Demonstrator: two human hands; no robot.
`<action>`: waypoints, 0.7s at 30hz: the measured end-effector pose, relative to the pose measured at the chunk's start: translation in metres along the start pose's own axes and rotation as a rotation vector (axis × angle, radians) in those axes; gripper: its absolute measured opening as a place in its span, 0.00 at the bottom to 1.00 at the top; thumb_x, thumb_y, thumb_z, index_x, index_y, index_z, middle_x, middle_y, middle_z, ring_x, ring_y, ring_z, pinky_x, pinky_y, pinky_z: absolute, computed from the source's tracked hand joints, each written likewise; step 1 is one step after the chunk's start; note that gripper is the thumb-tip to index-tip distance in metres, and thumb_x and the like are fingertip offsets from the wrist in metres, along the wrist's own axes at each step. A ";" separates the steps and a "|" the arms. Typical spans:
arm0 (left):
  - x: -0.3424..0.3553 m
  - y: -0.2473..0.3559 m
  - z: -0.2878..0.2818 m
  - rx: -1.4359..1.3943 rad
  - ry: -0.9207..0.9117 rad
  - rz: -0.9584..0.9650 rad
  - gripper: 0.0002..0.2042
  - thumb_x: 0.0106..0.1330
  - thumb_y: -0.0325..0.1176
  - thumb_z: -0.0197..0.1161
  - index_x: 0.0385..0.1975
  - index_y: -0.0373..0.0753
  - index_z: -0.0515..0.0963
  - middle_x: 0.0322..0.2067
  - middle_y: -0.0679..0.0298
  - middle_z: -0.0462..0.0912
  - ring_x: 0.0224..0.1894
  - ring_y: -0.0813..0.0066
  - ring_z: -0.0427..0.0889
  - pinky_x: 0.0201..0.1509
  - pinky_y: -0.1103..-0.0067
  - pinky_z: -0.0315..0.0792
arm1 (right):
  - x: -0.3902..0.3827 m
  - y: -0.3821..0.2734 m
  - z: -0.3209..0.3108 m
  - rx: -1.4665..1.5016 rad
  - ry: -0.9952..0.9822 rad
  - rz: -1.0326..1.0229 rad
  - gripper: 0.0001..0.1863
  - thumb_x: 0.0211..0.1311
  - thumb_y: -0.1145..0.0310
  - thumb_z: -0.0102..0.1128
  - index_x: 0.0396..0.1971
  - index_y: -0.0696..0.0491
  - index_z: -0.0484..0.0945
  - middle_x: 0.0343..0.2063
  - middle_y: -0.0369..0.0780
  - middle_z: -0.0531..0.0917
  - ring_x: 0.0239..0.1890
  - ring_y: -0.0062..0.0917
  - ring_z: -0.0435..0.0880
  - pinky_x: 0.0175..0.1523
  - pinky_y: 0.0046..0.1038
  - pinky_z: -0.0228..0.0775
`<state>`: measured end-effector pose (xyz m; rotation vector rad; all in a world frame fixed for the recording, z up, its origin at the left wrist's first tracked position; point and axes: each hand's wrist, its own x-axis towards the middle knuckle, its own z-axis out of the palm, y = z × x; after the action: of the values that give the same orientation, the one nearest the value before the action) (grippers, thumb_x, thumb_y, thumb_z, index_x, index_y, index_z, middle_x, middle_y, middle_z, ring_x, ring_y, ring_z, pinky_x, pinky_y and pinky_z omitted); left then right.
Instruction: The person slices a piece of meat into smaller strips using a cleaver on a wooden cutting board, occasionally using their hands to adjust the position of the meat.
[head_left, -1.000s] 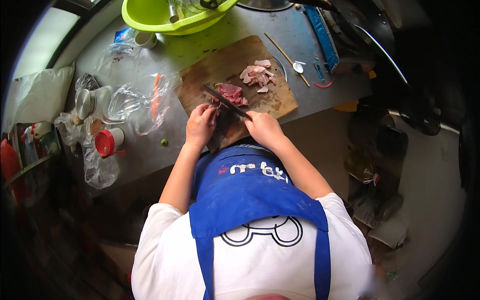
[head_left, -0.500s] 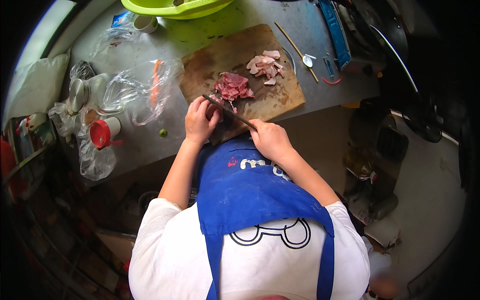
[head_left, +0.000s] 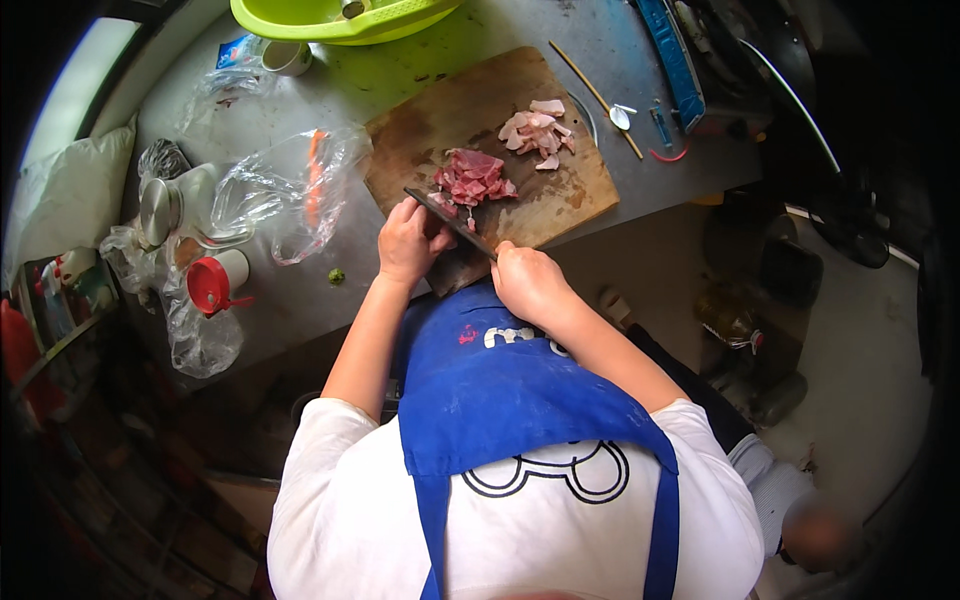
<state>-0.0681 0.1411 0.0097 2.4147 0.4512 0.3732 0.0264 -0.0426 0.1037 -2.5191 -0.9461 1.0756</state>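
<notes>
My right hand (head_left: 530, 284) is closed round the handle of a kitchen knife (head_left: 447, 221), whose dark blade slants toward the upper left over the near corner of a wooden cutting board (head_left: 565, 205). My left hand (head_left: 406, 242) has its fingers curled close to the blade, pressing on a piece of raw meat that the fingers and knife mostly hide. Just beyond the blade lies a heap of sliced red meat (head_left: 474, 176). Farther right on the board is a smaller pile of pale pink meat pieces (head_left: 538, 131).
A lime-green basin (head_left: 350, 30) stands at the back. Left are clear plastic bags (head_left: 265, 190), a red-lidded container (head_left: 210, 285), a jar (head_left: 162, 211) and a cup (head_left: 287, 58). Right lie a stick (head_left: 580, 75), a white spoon (head_left: 620, 118) and a blue tool (head_left: 672, 62). Another person's sleeve (head_left: 757, 485) shows low right.
The knife's handle end and my right hand have shifted slightly left and nearer to me. At lower right, the other person has come further into view.
</notes>
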 end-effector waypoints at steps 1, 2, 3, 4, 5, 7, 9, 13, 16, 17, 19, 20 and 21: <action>-0.002 -0.002 0.002 0.019 -0.015 -0.022 0.19 0.50 0.38 0.73 0.44 0.44 0.82 0.41 0.63 0.81 0.42 0.58 0.82 0.44 0.67 0.79 | 0.003 -0.001 0.001 0.009 0.003 0.008 0.11 0.68 0.67 0.54 0.32 0.61 0.75 0.28 0.56 0.84 0.35 0.54 0.85 0.42 0.50 0.77; -0.003 -0.006 0.003 0.016 -0.019 -0.015 0.19 0.50 0.38 0.73 0.43 0.44 0.83 0.41 0.63 0.81 0.42 0.58 0.82 0.44 0.66 0.79 | 0.010 -0.003 0.002 0.011 0.021 -0.020 0.10 0.67 0.69 0.53 0.32 0.62 0.76 0.28 0.56 0.85 0.35 0.53 0.86 0.42 0.50 0.78; -0.004 -0.006 0.004 0.010 -0.023 -0.009 0.18 0.50 0.38 0.73 0.43 0.44 0.83 0.40 0.63 0.82 0.42 0.58 0.82 0.44 0.66 0.79 | 0.020 -0.007 0.005 0.012 0.038 -0.044 0.10 0.65 0.70 0.52 0.32 0.62 0.77 0.28 0.56 0.85 0.35 0.53 0.86 0.43 0.49 0.79; -0.004 -0.006 0.005 0.003 -0.029 0.002 0.18 0.50 0.38 0.73 0.42 0.43 0.83 0.40 0.62 0.82 0.42 0.58 0.82 0.43 0.66 0.79 | 0.030 -0.011 0.008 0.015 0.059 -0.065 0.10 0.64 0.72 0.52 0.31 0.63 0.78 0.28 0.56 0.85 0.36 0.52 0.87 0.43 0.48 0.80; -0.004 -0.005 0.007 0.007 -0.027 0.001 0.18 0.50 0.37 0.73 0.42 0.44 0.83 0.40 0.62 0.82 0.42 0.57 0.82 0.43 0.66 0.79 | 0.044 -0.014 0.015 0.038 0.089 -0.068 0.10 0.63 0.72 0.53 0.32 0.63 0.80 0.30 0.56 0.86 0.37 0.52 0.87 0.43 0.48 0.80; -0.006 -0.006 0.010 0.020 -0.017 -0.005 0.17 0.50 0.37 0.73 0.41 0.44 0.84 0.39 0.61 0.82 0.41 0.57 0.83 0.43 0.65 0.80 | 0.059 -0.033 0.003 0.021 0.037 -0.121 0.11 0.63 0.72 0.51 0.34 0.63 0.81 0.32 0.57 0.86 0.38 0.51 0.87 0.44 0.47 0.80; -0.007 -0.005 0.011 0.037 -0.007 -0.032 0.17 0.50 0.36 0.73 0.41 0.45 0.84 0.38 0.61 0.82 0.41 0.56 0.83 0.43 0.65 0.80 | 0.059 -0.037 0.001 0.010 0.021 -0.112 0.11 0.64 0.70 0.52 0.35 0.63 0.80 0.31 0.56 0.86 0.37 0.51 0.87 0.44 0.48 0.80; -0.002 0.005 0.001 -0.005 0.010 -0.054 0.16 0.49 0.36 0.73 0.39 0.43 0.84 0.38 0.59 0.83 0.42 0.55 0.83 0.43 0.64 0.79 | 0.047 -0.002 0.025 -0.037 0.086 -0.043 0.12 0.65 0.65 0.55 0.35 0.61 0.78 0.29 0.55 0.86 0.35 0.52 0.86 0.43 0.50 0.79; -0.006 0.000 0.004 0.000 0.016 -0.042 0.15 0.51 0.35 0.73 0.39 0.41 0.83 0.41 0.59 0.84 0.44 0.56 0.83 0.47 0.67 0.79 | 0.028 0.021 0.011 -0.024 0.069 -0.037 0.13 0.67 0.62 0.57 0.36 0.58 0.81 0.31 0.55 0.86 0.37 0.52 0.86 0.45 0.49 0.77; -0.006 -0.002 0.006 -0.014 0.051 -0.007 0.15 0.52 0.35 0.73 0.39 0.40 0.83 0.42 0.59 0.84 0.44 0.56 0.83 0.47 0.67 0.79 | 0.028 0.028 0.003 0.005 0.086 -0.062 0.14 0.67 0.62 0.56 0.33 0.58 0.81 0.31 0.55 0.86 0.38 0.51 0.86 0.45 0.49 0.78; -0.007 -0.001 0.006 -0.026 0.078 0.033 0.14 0.55 0.36 0.72 0.40 0.40 0.82 0.42 0.59 0.84 0.44 0.57 0.83 0.49 0.68 0.78 | 0.031 0.034 -0.009 0.083 0.158 -0.071 0.15 0.68 0.60 0.56 0.31 0.57 0.82 0.31 0.54 0.85 0.37 0.52 0.85 0.45 0.50 0.77; -0.009 0.000 0.006 -0.033 0.075 0.013 0.14 0.55 0.36 0.72 0.40 0.39 0.82 0.43 0.59 0.84 0.45 0.57 0.83 0.50 0.68 0.78 | 0.031 0.033 -0.014 0.066 0.209 -0.070 0.14 0.68 0.61 0.56 0.32 0.56 0.82 0.29 0.54 0.85 0.36 0.53 0.85 0.44 0.50 0.77; -0.010 0.001 0.006 -0.038 0.071 -0.007 0.15 0.55 0.36 0.73 0.40 0.39 0.82 0.43 0.58 0.84 0.46 0.57 0.83 0.51 0.68 0.78 | 0.029 0.028 -0.020 0.099 0.261 -0.089 0.13 0.68 0.61 0.56 0.33 0.56 0.82 0.28 0.54 0.85 0.35 0.53 0.85 0.43 0.50 0.77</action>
<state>-0.0749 0.1336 0.0043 2.3684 0.4793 0.4623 0.0685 -0.0441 0.0886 -2.4353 -0.8980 0.7271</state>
